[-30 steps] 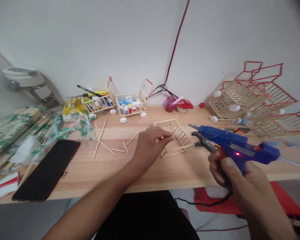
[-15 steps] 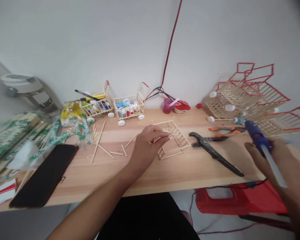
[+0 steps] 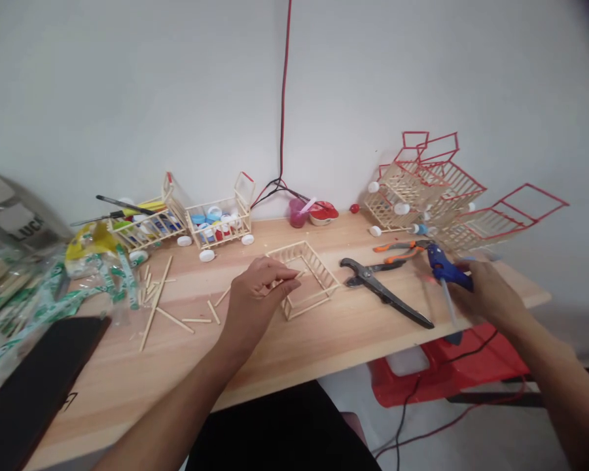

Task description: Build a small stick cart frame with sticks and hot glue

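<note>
The left hand pinched a short stick over the slatted frame at centre, where slack fingertips could drop it; well apart, the right hand gripped the glue gun, which careless lowering might knock against the orange-handled pliers

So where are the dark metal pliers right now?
In the head view, the dark metal pliers lie right of centre on the wooden table, between the stick frame to their left and the blue glue gun to their right.

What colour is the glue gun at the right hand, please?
The glue gun has a blue body; see the head view.
</note>
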Demonstrator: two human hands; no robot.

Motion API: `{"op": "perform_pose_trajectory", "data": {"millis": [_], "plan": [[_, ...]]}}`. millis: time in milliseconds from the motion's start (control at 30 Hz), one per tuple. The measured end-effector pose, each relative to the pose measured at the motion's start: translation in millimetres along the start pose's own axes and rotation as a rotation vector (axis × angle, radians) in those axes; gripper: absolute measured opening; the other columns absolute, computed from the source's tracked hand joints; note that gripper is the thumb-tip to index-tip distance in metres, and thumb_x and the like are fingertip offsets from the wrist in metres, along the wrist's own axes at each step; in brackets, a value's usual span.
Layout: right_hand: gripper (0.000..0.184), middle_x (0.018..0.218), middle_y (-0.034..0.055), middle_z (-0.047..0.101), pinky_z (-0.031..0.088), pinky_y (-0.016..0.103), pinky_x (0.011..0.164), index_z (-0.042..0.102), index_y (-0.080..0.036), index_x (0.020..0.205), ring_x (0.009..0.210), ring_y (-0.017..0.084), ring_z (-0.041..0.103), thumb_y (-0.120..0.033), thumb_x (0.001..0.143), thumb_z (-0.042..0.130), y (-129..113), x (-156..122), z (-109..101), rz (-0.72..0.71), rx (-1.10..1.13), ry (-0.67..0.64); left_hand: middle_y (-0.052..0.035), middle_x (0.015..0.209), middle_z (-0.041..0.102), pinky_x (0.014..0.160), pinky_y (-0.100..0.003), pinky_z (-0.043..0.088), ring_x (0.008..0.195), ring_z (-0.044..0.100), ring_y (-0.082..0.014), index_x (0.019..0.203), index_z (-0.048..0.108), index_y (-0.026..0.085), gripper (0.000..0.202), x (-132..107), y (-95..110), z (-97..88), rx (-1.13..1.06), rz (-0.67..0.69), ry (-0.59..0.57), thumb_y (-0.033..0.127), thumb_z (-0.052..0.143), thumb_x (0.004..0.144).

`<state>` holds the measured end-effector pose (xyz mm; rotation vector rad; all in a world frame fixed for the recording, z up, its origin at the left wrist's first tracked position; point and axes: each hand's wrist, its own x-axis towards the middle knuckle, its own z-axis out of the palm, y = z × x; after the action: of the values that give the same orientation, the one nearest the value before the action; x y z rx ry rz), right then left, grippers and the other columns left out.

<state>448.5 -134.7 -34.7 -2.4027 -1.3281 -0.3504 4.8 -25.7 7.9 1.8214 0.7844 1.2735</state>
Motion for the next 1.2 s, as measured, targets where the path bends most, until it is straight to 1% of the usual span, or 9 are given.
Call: {"op": "perform_pose_trajectory", "data": {"millis": [100,300,467,567,667,833,1000,1100,1200], "plan": [[0.030,0.106,0.0188,0.066,0.044,0.033,0.082,0.067,-0.008,0.108,0.093,0.022,0.062,-0.024,0.083,0.070,3.2,9.5,2.5,-0.100,-0.003,-0.110,-0.0010,0.084,0.070,0.071,-0.025,0.048,0.080,0.061,-0.0126,0.085,0.078,0.022,0.009,-0.8,-1.1,0.5,0.003,0.007,-0.002,0.015,0.076,0.079],[0.034,0.113,0.0202,0.064,0.041,0.034,0.089,0.061,-0.009,0.120,0.105,0.025,0.058,-0.029,0.094,0.057,3.7,25.7,11.8,-0.227,-0.019,-0.155,-0.0018,0.085,0.070,0.073,-0.026,0.049,0.082,0.062,-0.0136,0.084,0.078,0.023,0.008,-1.1,-1.4,0.2,-0.012,-0.007,-0.004,0.016,0.076,0.080],[0.029,0.112,0.0203,0.064,0.041,0.035,0.091,0.060,-0.013,0.113,0.102,0.027,0.059,-0.032,0.091,0.060,10.1,38.6,20.6,-0.334,-0.012,-0.211,-0.0007,0.087,0.065,0.071,-0.024,0.048,0.077,0.060,-0.0112,0.084,0.080,0.026,0.013,-1.3,1.1,0.2,-0.010,-0.028,0.001,0.015,0.076,0.079],[0.027,0.118,0.0202,0.063,0.039,0.036,0.098,0.059,-0.016,0.112,0.111,0.028,0.057,-0.030,0.089,0.061,17.3,47.1,24.3,-0.399,0.005,-0.262,-0.0003,0.083,0.064,0.070,-0.024,0.048,0.076,0.060,-0.0117,0.085,0.080,0.026,0.014,-1.2,1.2,1.0,-0.025,-0.035,-0.006,0.015,0.076,0.078],[0.034,0.128,0.0230,0.058,0.036,0.039,0.104,0.059,-0.016,0.116,0.119,0.031,0.054,-0.029,0.085,0.063,25.1,56.3,25.4,-0.447,0.030,-0.316,-0.0006,0.080,0.066,0.073,-0.026,0.049,0.078,0.061,-0.0132,0.085,0.080,0.026,0.013,-1.2,0.4,2.0,-0.035,-0.046,-0.018,0.015,0.076,0.079],[0.048,0.124,0.0239,0.062,0.044,0.043,0.098,0.060,-0.018,0.120,0.112,0.035,0.061,-0.032,0.076,0.071,33.7,66.5,25.2,-0.431,0.096,-0.369,-0.0011,0.080,0.069,0.071,-0.027,0.049,0.073,0.059,-0.0128,0.083,0.080,0.025,0.010,-0.8,0.5,3.2,-0.083,-0.061,-0.028,0.017,0.077,0.078],[0.050,0.125,0.0208,0.065,0.050,0.037,0.091,0.058,-0.020,0.123,0.106,0.030,0.067,-0.031,0.077,0.072,31.7,56.0,22.0,-0.350,0.183,-0.372,-0.0019,0.081,0.070,0.072,-0.027,0.049,0.077,0.062,-0.0136,0.084,0.080,0.024,0.007,-0.9,3.2,2.8,-0.124,-0.097,-0.038,0.019,0.076,0.079],[0.054,0.130,0.0212,0.064,0.048,0.034,0.094,0.060,-0.020,0.125,0.113,0.028,0.066,-0.027,0.074,0.077,31.8,47.7,19.5,-0.273,0.238,-0.334,-0.0030,0.083,0.071,0.071,-0.028,0.048,0.080,0.064,-0.0151,0.086,0.080,0.023,0.007,-1.4,2.6,2.5,-0.135,-0.113,-0.048,0.022,0.075,0.080],[0.060,0.132,0.0215,0.063,0.046,0.035,0.095,0.062,-0.021,0.125,0.121,0.029,0.061,-0.028,0.069,0.083,37.5,45.8,14.2,-0.249,0.212,-0.277,-0.0036,0.084,0.071,0.069,-0.028,0.048,0.080,0.063,-0.0156,0.088,0.080,0.023,0.009,-1.3,0.5,2.1,-0.133,-0.110,-0.050,0.025,0.075,0.081]]}}
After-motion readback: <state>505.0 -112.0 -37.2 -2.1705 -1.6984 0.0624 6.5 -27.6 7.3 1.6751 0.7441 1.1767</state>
